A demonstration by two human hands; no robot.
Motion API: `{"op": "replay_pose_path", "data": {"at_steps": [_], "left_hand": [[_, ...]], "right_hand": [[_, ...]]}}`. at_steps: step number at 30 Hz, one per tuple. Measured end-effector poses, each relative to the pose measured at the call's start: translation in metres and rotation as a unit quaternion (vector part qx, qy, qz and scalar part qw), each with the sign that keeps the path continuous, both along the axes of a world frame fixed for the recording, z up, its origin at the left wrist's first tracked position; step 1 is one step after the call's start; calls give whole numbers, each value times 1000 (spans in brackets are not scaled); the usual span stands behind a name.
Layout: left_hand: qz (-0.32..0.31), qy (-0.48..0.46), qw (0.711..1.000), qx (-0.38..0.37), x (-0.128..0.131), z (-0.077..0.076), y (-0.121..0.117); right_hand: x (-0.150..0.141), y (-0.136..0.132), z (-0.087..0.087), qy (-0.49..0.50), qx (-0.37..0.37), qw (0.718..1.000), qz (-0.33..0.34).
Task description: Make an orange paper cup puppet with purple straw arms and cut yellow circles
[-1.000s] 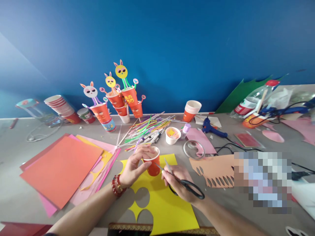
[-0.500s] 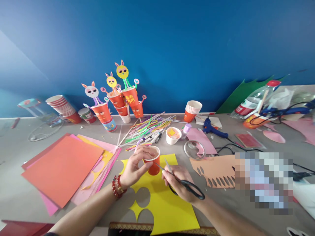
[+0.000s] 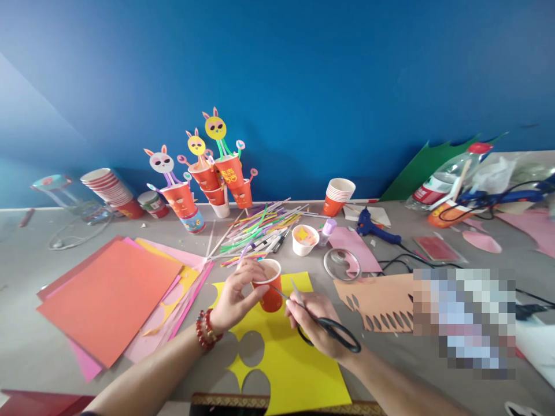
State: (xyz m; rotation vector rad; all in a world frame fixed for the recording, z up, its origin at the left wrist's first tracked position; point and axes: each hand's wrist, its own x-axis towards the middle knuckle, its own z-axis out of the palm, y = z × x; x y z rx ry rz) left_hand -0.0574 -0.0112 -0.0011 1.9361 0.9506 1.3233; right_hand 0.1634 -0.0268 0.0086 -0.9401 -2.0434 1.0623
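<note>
Head view: scissors point(image 3: 323, 322) in right hand point(image 3: 318, 336)

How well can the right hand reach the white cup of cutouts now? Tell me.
Probably not straight away: the right hand holds the scissors and would likely have to put them down first. The way to the white cup looks free otherwise.

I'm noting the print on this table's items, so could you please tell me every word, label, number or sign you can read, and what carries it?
"囍", in yellow, on the upper red cup under the highest rabbit head.
Plastic bottle: lettering on its red label too blurred to read.
Green-and-red tub: print too small.
Cup in the left hand: marks unreadable.
Nothing else is legible.
</note>
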Motion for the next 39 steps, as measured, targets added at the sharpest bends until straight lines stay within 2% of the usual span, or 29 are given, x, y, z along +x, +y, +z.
{"op": "replay_pose_path", "data": {"at_steps": [6,14,23,26,32,35,39], "left_hand": [[2,0,1000,-2,0,0,1],[-2,35,999,24,-1,9,-2],[10,81,995,64,-1,9,-4],[14,86,994,71,0,10,-5],[12,78,996,45,1,14,-6],[10,68,997,35,2,15,-8],[12,75,996,42,2,13,-8]], "right_hand": [[0,0,0,-6,0,1000,-6],[2,-1,0,-9,7,1000,-2],[-4,-6,1,16,-49,999,-11],[-5,-5,0,-4,-16,1000,-8],[-4,-2,-6,-50,105,993,-5],[-4,-2,-8,-52,101,993,-7],[-4,-3,-6,-23,47,999,-8]]}}
